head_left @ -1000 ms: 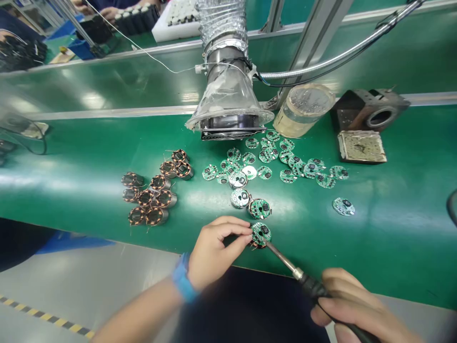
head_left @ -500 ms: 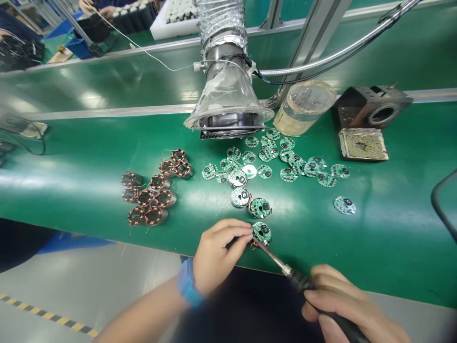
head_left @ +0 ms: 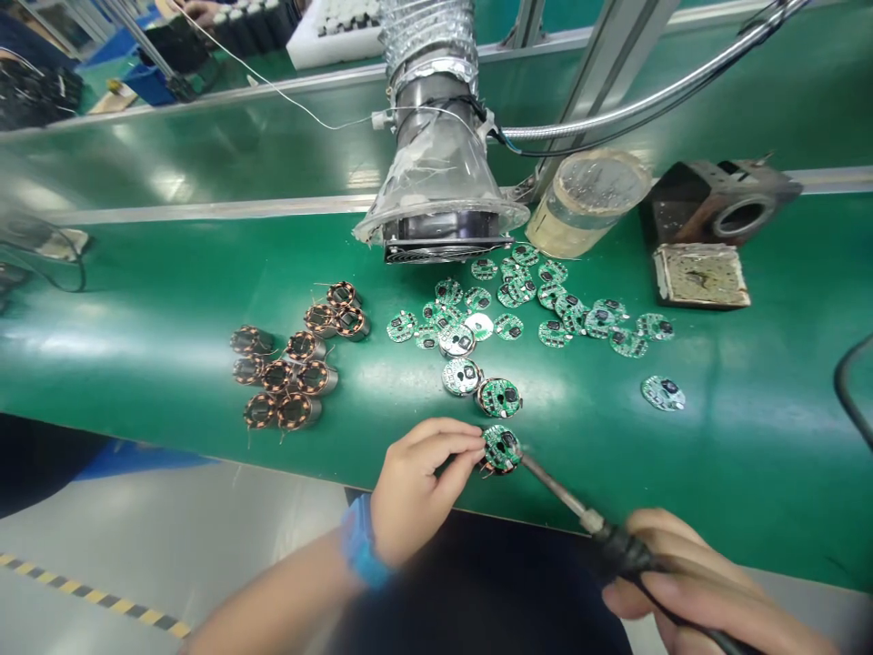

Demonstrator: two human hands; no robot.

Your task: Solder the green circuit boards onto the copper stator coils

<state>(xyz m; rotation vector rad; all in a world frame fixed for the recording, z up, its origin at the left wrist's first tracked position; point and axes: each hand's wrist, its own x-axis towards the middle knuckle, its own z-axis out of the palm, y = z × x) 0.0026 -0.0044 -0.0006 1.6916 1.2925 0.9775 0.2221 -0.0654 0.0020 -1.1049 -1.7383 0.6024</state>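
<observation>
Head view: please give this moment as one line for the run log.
left hand: holds round green circuit board | right hand: holds soldering iron | iron tip: at board edge

Left fingers [head_left: 443, 436] hide part of a round circuit board [head_left: 501, 449], its markings too small to read beyond them; below the right fingers [head_left: 675, 593], a soldering iron's handle [head_left: 723, 634] runs off the frame's bottom edge.

At lower centre of the frame, the left hand [head_left: 423, 487] pinches a round green circuit board [head_left: 501, 449], while the right hand [head_left: 696, 582] holds a black-handled soldering iron [head_left: 600, 532], its steel tip touching the board's edge.
</observation>
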